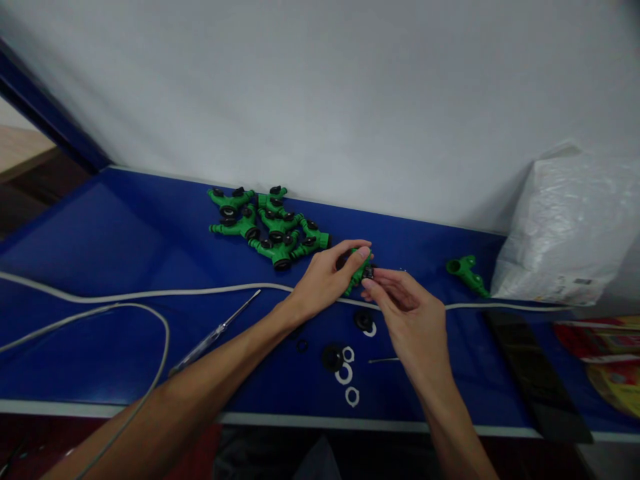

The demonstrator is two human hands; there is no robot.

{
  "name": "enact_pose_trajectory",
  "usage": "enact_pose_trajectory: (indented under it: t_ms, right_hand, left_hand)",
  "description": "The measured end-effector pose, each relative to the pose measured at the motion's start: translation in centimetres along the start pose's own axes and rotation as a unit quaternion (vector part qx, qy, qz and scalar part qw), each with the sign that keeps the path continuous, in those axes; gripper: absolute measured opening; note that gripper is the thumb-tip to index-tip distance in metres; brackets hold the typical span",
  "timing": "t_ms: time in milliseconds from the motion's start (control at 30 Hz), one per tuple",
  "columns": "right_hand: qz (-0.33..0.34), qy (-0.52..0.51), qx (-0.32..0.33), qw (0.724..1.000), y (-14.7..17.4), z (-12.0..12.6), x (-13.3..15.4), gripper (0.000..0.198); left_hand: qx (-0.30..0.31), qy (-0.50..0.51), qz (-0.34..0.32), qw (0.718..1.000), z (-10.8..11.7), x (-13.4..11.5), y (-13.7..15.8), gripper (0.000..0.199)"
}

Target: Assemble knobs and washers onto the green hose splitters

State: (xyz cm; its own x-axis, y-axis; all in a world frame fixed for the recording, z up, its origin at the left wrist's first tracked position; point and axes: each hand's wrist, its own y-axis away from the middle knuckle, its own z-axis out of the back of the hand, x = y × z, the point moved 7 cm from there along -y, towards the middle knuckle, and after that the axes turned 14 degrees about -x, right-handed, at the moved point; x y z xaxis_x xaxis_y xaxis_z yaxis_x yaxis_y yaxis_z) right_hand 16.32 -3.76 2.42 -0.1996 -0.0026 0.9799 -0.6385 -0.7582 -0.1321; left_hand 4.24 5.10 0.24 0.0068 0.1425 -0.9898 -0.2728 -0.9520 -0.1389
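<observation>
My left hand (333, 273) is closed around a green hose splitter (356, 270), which its fingers partly cover. With thumb and fingertips my right hand (407, 300) pinches a small black part (369, 272) at the splitter's side; it looks like a valve knob, too small to be certain. Below the hands lie black ring caps (363, 320), (332, 358) and several white washers (344, 373). A small black O-ring (302, 345) rests near my left forearm. Part of a thin metal shaft (384, 361) shows beside my right wrist.
Several green splitters with black knobs (277, 250) are grouped at the back. A screwdriver (215, 333) lies left. White cables (165, 293) cross the blue table. On the right are another green splitter (467, 275), a plastic-wrapped bundle (565, 227) and a dark flat slab (537, 377).
</observation>
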Motion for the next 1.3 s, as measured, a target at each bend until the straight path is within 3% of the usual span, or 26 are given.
enact_pose_trajectory:
  t_ms: [67, 133, 267, 367, 733, 1000, 1200, 1300]
  right_hand:
    - [0.041, 0.022, 0.012, 0.999, 0.0, 0.0, 0.1, 0.015]
    - [0.127, 0.067, 0.024, 0.989, 0.0, 0.1, 0.8, 0.008]
    - [0.342, 0.157, 0.036, 0.926, 0.8, -0.1, 3.3, 0.013]
    - [0.408, 0.188, 0.044, 0.892, 1.2, -0.3, 4.2, 0.015]
    - [0.413, 0.188, 0.048, 0.89, 2.0, -0.6, 4.6, 0.011]
    - [0.412, 0.2, 0.042, 0.888, 3.5, -2.1, 5.1, 0.01]
    - [0.402, 0.223, 0.03, 0.887, 3.2, -2.1, 4.9, 0.014]
    - [0.407, 0.235, 0.022, 0.882, 3.1, -2.1, 5.0, 0.017]
  left_hand:
    - [0.0, 0.005, 0.009, 1.0, 0.0, 0.2, 0.0, 0.054]
    - [0.001, 0.007, 0.021, 1.0, -0.1, 0.4, 0.0, 0.056]
    - [0.003, 0.01, 0.046, 0.999, -0.2, 0.6, 0.1, 0.059]
    - [0.006, 0.018, 0.051, 0.999, -0.4, 0.5, 0.2, 0.061]
    - [0.0, 0.023, 0.05, 0.998, -0.5, 0.6, 0.4, 0.057]
    - [-0.024, 0.102, 0.096, 0.99, -0.1, 0.1, 0.7, 0.053]
    - [0.014, 0.194, 0.169, 0.966, -1.0, 0.6, 0.9, 0.049]
    - [0.035, 0.203, 0.175, 0.963, -1.4, 0.4, 1.2, 0.048]
